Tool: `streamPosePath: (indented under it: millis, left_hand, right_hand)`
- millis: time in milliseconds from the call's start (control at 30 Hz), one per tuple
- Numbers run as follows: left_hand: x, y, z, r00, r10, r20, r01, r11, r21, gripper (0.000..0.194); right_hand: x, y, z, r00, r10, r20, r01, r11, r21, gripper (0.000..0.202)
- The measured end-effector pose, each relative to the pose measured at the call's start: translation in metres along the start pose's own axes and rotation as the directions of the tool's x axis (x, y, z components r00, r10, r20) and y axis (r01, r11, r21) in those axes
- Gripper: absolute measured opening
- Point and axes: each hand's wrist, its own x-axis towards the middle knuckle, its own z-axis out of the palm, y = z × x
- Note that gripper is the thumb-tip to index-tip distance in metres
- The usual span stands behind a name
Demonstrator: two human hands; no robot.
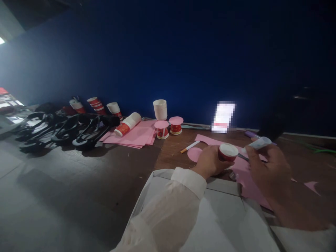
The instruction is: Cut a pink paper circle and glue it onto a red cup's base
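My left hand (pixel 208 161) is wrapped round a red paper cup (pixel 226 154), whose pale round end faces up. To its right, my right hand (pixel 270 171) grips a translucent white tube (pixel 258 144), tilted close to the cup. The tube looks like a glue bottle, but I cannot read it. A pink paper disc (pixel 194 154) lies left of the cup. Pink paper (pixel 249 178) with cut edges lies beneath both hands. A dark, thin metal tool (pixel 243 157) shows between the hands, partly hidden.
Two red cup pieces topped with pink discs (pixel 176 121) stand behind, near white cups (pixel 160 109). Pink sheets (pixel 136 134) carry a lying cup stack (pixel 128 124). Black strapped objects (pixel 89 134) sit left. A blurred lit screen (pixel 223 117) leans at the wall; a white box (pixel 220 217) is in front.
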Motion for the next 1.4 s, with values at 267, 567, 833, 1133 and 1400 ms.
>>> streamPosePath:
  millis: [267, 567, 833, 1133, 1400]
  left_hand:
    - [0.001, -0.001, 0.001, 1.000, 0.002, 0.000, -0.002, 1.000, 0.003, 0.030]
    - [0.001, 0.003, -0.006, 1.000, 0.022, 0.004, -0.022, 1.000, -0.003, 0.056]
    - [0.001, 0.004, -0.059, 0.978, -0.202, -0.042, 0.180, 0.933, -0.311, 0.064]
    - [0.008, -0.022, -0.062, 0.888, -0.336, -0.314, 0.324, 0.942, -0.091, 0.020]
    - [-0.003, 0.002, -0.059, 0.954, -0.283, -0.098, 0.299, 0.893, 0.337, 0.018]
  right_hand:
    - [-0.006, -0.014, -0.001, 0.987, 0.086, 0.137, -0.086, 0.996, -0.006, 0.043]
    - [0.002, -0.012, -0.006, 0.940, 0.342, -0.001, -0.321, 0.883, 0.342, 0.033]
    - [0.005, -0.015, -0.009, 0.896, 0.442, 0.027, -0.416, 0.819, 0.394, 0.026]
    - [0.002, 0.002, -0.002, 0.897, 0.440, 0.047, -0.419, 0.809, 0.412, 0.030]
    - [0.004, -0.004, -0.008, 0.884, 0.461, 0.074, -0.451, 0.802, 0.392, 0.030]
